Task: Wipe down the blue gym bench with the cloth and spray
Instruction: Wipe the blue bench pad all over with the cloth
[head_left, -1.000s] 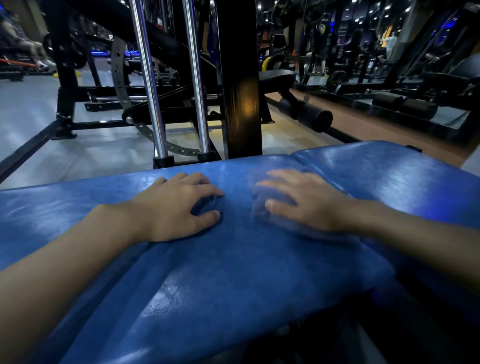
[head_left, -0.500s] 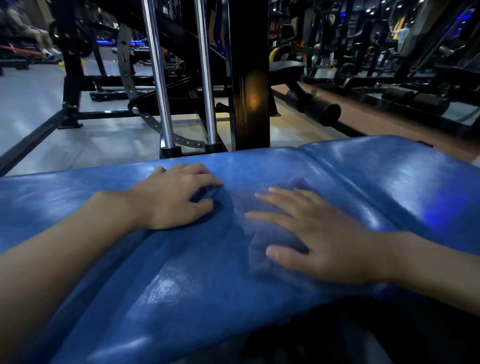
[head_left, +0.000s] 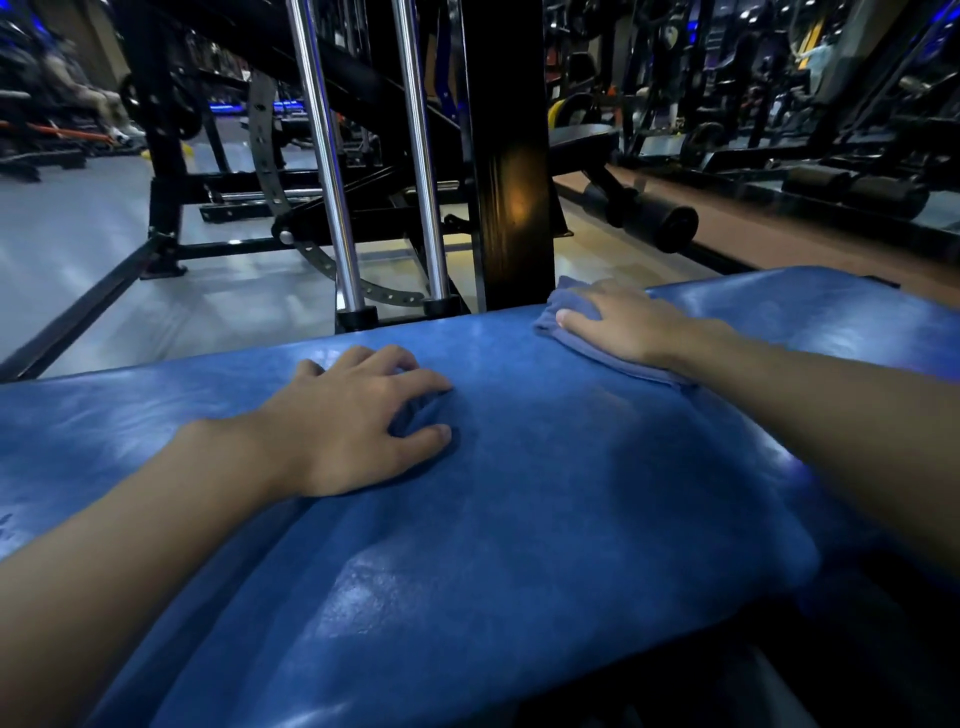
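Left hand (head_left: 353, 421) rests palm-down on the blue gym bench (head_left: 519, 519), fingers loosely spread and grasping nothing. Right hand (head_left: 623, 325), arm extended, presses flat-fingered on the folded blue cloth (head_left: 587, 349) at the bench's far edge, just beside a black upright post (head_left: 511, 156). The bench's long axis runs left to right.

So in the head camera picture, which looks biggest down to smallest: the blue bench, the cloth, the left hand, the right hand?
1. blue bench, by far.
2. left hand, enlarged by nearness.
3. right hand and cloth: alike; the hand hides part of the cloth.
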